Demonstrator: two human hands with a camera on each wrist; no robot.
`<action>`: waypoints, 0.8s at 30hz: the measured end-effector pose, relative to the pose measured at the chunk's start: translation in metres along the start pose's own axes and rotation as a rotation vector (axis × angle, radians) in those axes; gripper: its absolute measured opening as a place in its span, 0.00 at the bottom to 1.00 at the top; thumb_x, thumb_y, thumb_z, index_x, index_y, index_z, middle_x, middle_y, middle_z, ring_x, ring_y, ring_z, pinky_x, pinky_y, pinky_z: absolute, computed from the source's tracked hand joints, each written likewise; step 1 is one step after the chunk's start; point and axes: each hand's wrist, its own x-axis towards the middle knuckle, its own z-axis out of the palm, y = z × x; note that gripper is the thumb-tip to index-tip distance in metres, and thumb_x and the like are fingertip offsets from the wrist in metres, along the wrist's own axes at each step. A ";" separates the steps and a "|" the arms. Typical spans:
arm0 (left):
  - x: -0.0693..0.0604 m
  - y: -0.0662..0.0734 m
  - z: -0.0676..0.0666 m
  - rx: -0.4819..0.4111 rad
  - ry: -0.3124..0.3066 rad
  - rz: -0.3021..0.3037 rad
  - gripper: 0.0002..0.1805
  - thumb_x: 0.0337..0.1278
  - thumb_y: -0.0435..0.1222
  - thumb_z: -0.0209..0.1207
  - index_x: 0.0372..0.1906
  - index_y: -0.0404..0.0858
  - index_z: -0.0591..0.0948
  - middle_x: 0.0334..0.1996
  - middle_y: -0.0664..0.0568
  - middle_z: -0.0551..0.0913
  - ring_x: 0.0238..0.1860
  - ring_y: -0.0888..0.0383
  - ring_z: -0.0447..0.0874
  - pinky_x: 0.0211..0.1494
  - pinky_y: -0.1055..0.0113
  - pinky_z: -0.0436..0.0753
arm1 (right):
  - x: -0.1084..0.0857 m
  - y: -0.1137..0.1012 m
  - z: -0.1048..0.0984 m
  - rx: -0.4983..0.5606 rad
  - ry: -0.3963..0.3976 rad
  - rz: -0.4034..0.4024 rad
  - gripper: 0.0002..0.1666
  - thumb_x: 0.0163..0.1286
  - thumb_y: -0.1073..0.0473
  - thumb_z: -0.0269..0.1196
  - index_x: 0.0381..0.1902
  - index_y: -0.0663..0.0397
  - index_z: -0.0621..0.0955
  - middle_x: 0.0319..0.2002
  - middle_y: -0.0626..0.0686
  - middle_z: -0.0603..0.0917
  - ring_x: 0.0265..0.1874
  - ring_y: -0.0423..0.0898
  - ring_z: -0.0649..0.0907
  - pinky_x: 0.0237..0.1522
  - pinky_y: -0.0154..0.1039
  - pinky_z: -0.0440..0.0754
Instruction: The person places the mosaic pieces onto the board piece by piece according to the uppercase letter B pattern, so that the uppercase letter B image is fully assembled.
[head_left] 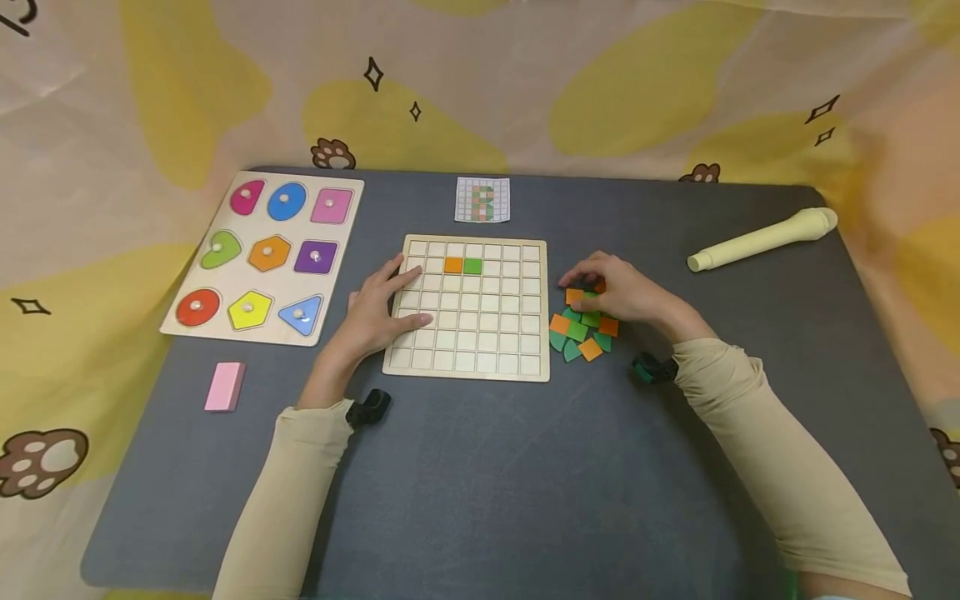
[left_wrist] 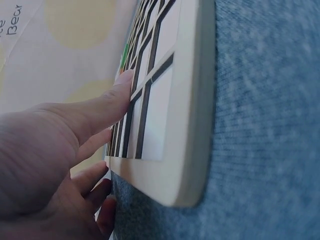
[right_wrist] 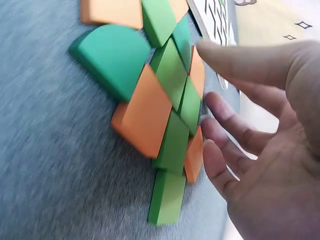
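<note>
A wooden grid board (head_left: 468,376) lies flat on the grey table, with an orange square tile (head_left: 453,265) and a green square tile (head_left: 472,266) side by side in its upper rows. My left hand (head_left: 372,310) rests on the board's left edge, fingers spread and thumb on the grid; the left wrist view shows its thumb lying over the cells. Right of the board, my right hand (head_left: 621,287) hovers at a pile of orange, green and teal tiles (head_left: 577,331). In the right wrist view its loosely bent fingers (right_wrist: 227,117) stand beside the tiles, with none visibly held.
Behind the board lies a small pattern card (head_left: 482,200). At the left are a shape puzzle board (head_left: 247,333) with knobbed pieces and a pink block (head_left: 225,387). A pale yellow microphone-shaped object (head_left: 762,239) lies at the back right. Patterned cloth (head_left: 480,100) hangs behind the table.
</note>
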 end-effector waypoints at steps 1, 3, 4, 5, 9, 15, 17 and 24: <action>0.000 0.000 0.000 0.000 0.000 0.000 0.46 0.65 0.42 0.73 0.84 0.44 0.64 0.88 0.45 0.46 0.87 0.36 0.42 0.78 0.31 0.46 | -0.002 0.001 -0.001 -0.002 -0.012 -0.015 0.19 0.71 0.65 0.71 0.59 0.59 0.87 0.61 0.65 0.77 0.63 0.62 0.74 0.67 0.62 0.71; 0.000 0.000 0.000 -0.001 0.001 -0.001 0.46 0.65 0.42 0.73 0.84 0.44 0.64 0.88 0.45 0.46 0.87 0.36 0.42 0.78 0.31 0.46 | -0.005 0.002 -0.001 -0.001 -0.031 -0.038 0.16 0.69 0.66 0.73 0.54 0.58 0.89 0.63 0.65 0.76 0.68 0.65 0.69 0.70 0.65 0.66; 0.000 0.000 0.000 -0.001 0.002 -0.001 0.46 0.65 0.42 0.73 0.84 0.44 0.64 0.88 0.45 0.46 0.87 0.36 0.42 0.78 0.31 0.46 | -0.006 0.003 -0.001 0.000 -0.038 -0.047 0.14 0.68 0.67 0.73 0.52 0.58 0.89 0.64 0.66 0.75 0.69 0.66 0.67 0.71 0.67 0.64; 0.000 0.000 0.000 -0.001 0.002 -0.001 0.47 0.65 0.42 0.73 0.84 0.44 0.64 0.88 0.45 0.46 0.87 0.36 0.42 0.78 0.31 0.46 | -0.006 0.004 -0.001 0.001 -0.043 -0.054 0.13 0.68 0.67 0.74 0.50 0.58 0.90 0.65 0.66 0.74 0.71 0.67 0.64 0.71 0.68 0.62; 0.000 -0.001 0.001 -0.001 0.003 0.003 0.47 0.65 0.42 0.73 0.84 0.44 0.63 0.88 0.45 0.46 0.87 0.37 0.42 0.78 0.32 0.47 | -0.007 0.005 0.002 0.013 -0.044 -0.067 0.11 0.69 0.68 0.73 0.48 0.58 0.90 0.65 0.67 0.72 0.72 0.69 0.60 0.72 0.69 0.57; 0.000 -0.001 0.001 -0.002 0.000 0.003 0.47 0.65 0.42 0.73 0.84 0.44 0.63 0.88 0.46 0.46 0.87 0.37 0.41 0.78 0.32 0.47 | -0.005 0.007 0.006 0.013 -0.016 -0.079 0.08 0.68 0.68 0.73 0.44 0.57 0.90 0.63 0.66 0.72 0.67 0.66 0.62 0.68 0.65 0.60; 0.000 -0.001 0.001 -0.002 -0.002 0.002 0.47 0.65 0.42 0.73 0.84 0.44 0.63 0.88 0.46 0.46 0.87 0.37 0.41 0.78 0.32 0.47 | -0.005 0.007 0.007 0.002 -0.007 -0.072 0.07 0.68 0.69 0.73 0.43 0.57 0.90 0.62 0.65 0.73 0.66 0.65 0.63 0.67 0.64 0.62; 0.001 0.000 0.001 -0.002 -0.001 0.001 0.47 0.65 0.42 0.73 0.84 0.44 0.63 0.88 0.46 0.46 0.87 0.38 0.42 0.78 0.33 0.48 | -0.004 0.004 0.009 -0.026 0.004 -0.047 0.06 0.69 0.68 0.72 0.42 0.56 0.87 0.62 0.64 0.73 0.65 0.64 0.65 0.67 0.64 0.65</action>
